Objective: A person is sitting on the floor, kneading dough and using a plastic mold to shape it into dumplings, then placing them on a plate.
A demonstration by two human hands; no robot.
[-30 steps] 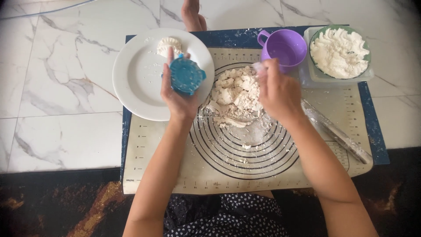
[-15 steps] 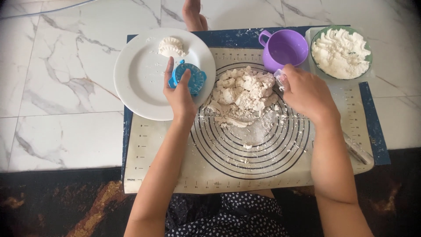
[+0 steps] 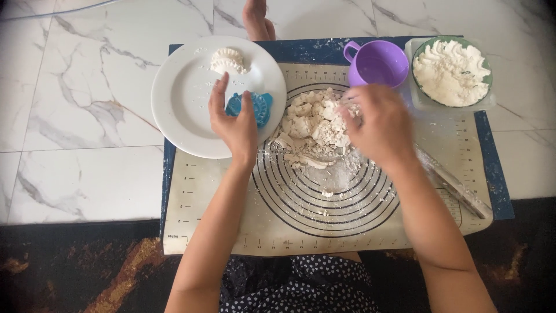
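One shaped dumpling (image 3: pixel 229 59) already lies on the far part of the white plate (image 3: pixel 179 110), so at least one piece looks finished, while a sizeable heap of torn dough scraps (image 3: pixel 313 124) sits on the ringed baking mat (image 3: pixel 324 226), which suggests most of the dough is yet to be shaped. The left hand (image 3: pixel 234 119) rests over the near right edge of the plate, its fingers (image 3: pixel 219 93) loosely curled around a blue dumpling press (image 3: pixel 250 107); the press lies under the palm and thumb, partly covered, and it seems held rather than merely touched, though the grip itself is hidden. The right hand (image 3: pixel 379 124) hovers at the right side of the dough heap with its fingers bent down into the scraps; whether they have pinched a piece cannot be told, as the hand is blurred and covers the contact. Just beyond the heap stands a purple cup (image 3: pixel 376 62), and beside it a green bowl (image 3: pixel 452 72) of white filling or flour in a clear tray. A rolling pin (image 3: pixel 452 182) lies on the mat near the right forearm, untouched. The mat lies on a marble floor (image 3: pixel 75 116).
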